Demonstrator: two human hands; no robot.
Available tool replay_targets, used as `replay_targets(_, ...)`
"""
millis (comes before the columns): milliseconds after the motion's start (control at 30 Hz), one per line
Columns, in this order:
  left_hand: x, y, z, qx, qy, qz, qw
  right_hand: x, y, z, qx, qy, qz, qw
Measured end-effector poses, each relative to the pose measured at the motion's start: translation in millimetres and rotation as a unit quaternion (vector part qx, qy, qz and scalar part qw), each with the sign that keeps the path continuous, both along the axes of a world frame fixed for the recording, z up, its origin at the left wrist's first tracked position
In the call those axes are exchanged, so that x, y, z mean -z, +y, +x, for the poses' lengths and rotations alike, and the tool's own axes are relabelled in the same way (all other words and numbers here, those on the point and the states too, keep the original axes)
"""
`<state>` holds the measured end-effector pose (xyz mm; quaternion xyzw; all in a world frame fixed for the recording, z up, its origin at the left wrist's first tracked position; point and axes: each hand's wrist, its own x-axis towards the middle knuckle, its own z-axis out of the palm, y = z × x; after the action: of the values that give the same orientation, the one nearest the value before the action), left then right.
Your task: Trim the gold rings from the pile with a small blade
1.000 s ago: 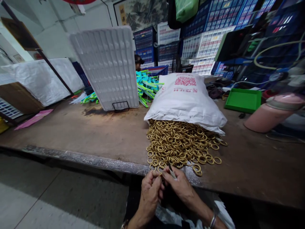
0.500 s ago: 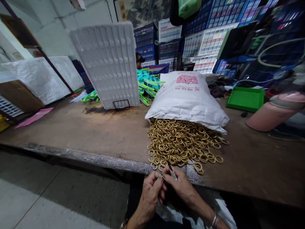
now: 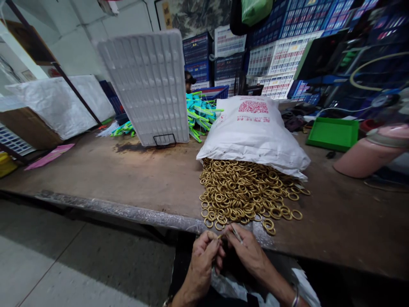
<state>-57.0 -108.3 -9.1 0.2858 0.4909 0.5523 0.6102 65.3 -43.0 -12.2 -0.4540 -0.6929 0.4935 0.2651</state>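
Note:
My left hand (image 3: 204, 256) is closed in front of the table edge, its thumb and forefinger pinching a small gold-coloured ring (image 3: 220, 236), of which only a bit shows. Close by on the right, my right hand (image 3: 247, 249) is closed around a thin blade-like tool (image 3: 237, 234), whose full shape is hidden by the fingers. Its fingertips are very near the ring; whether they touch it I cannot tell. Just beyond both hands, a heap of gold-coloured rings (image 3: 239, 192) spreads out of a white woven sack (image 3: 252, 132) with red print.
A ribbed white panel (image 3: 143, 85) stands upright on the table (image 3: 143, 183), beside turquoise and green plastic pieces (image 3: 203, 111). To the right are a green tray (image 3: 334, 133) and a pink bottle (image 3: 367, 151). Stacked crates (image 3: 271, 64) stand behind, where a person's head is partly visible.
My right hand has drawn slightly right, away from my left fingertips, and the tool in it has turned. A bit of the ring now shows. The whole view has shifted slightly.

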Motion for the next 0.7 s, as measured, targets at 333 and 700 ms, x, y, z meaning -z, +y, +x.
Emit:
replay_targets(333,-6.6,1.9,0.2,-0.008,0.053,-0.006,0.999,6.6,-14.6,2.7,-0.105,-0.165,0.142,0.970)
replay_targets(700,-24.5,-19.3,6.2,0.038,-0.002,0.031,0.999,10.9,-9.5,7.9,-0.053,-0.300,0.170,0.937)
